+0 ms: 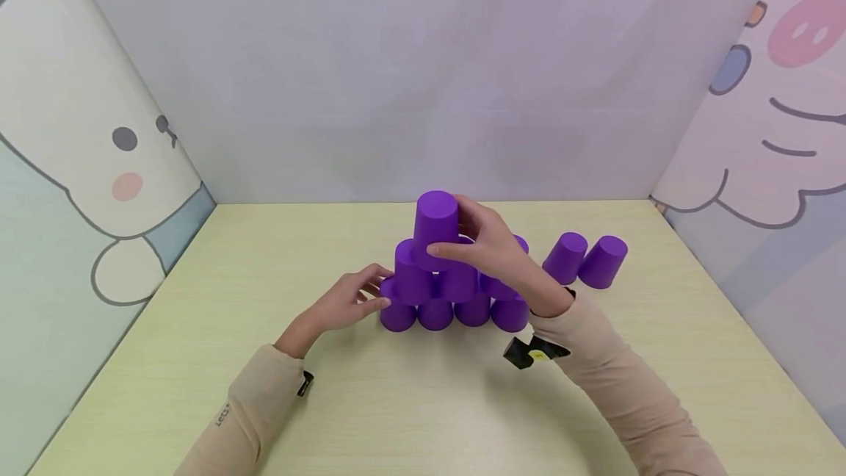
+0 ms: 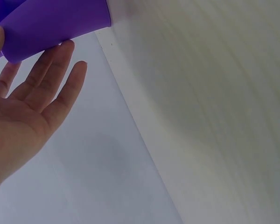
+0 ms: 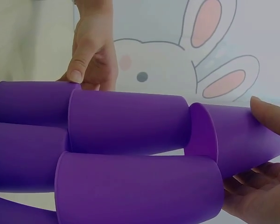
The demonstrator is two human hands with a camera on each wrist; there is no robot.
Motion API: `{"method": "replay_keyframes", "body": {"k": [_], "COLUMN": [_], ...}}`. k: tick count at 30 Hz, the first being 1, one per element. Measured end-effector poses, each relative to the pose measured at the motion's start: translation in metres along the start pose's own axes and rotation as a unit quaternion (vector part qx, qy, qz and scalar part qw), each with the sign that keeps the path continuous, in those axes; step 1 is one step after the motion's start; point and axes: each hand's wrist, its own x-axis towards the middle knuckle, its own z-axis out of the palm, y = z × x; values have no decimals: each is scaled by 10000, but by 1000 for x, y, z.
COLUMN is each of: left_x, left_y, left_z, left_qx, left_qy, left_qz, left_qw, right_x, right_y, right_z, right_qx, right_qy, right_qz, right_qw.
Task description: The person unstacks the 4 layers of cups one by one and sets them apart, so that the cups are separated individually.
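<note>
My right hand [image 1: 492, 244] grips an upside-down purple cup [image 1: 436, 215], fingers and thumb on opposite sides of it. In the right wrist view that held cup [image 3: 245, 135] is tilted, its rim at the tops of two second-row cups. Below it stand the second-row cups, among them a left one [image 1: 411, 281] and a middle one [image 1: 457, 285]. They rest on a bottom row of several upside-down cups [image 1: 435, 314]. My left hand [image 1: 344, 301] is at the leftmost bottom cup [image 1: 398, 316], its fingers loosely extended and touching the cup's side [image 2: 56, 28].
Two more upside-down purple cups [image 1: 565, 259] stand side by side to the right of the stack, partly behind the right forearm. A pale wood-grain table [image 1: 410, 417] bears everything. A plain back wall [image 1: 410, 94] and cartoon-printed side panels [image 1: 125, 219] surround it.
</note>
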Motion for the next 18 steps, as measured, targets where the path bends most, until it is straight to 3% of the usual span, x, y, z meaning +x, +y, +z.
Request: {"method": "replay_keyframes", "body": {"k": [18], "left_x": [0], "left_y": [-1], "left_z": [1], "left_qx": [15], "left_qy": [28], "left_qz": [-30], "left_qw": [10000], "right_x": [-15], "right_y": [-7], "right_z": [-12], "right_qx": [-37], "right_qy": [-159], "right_qz": [-283], "right_qw": [9995]}}
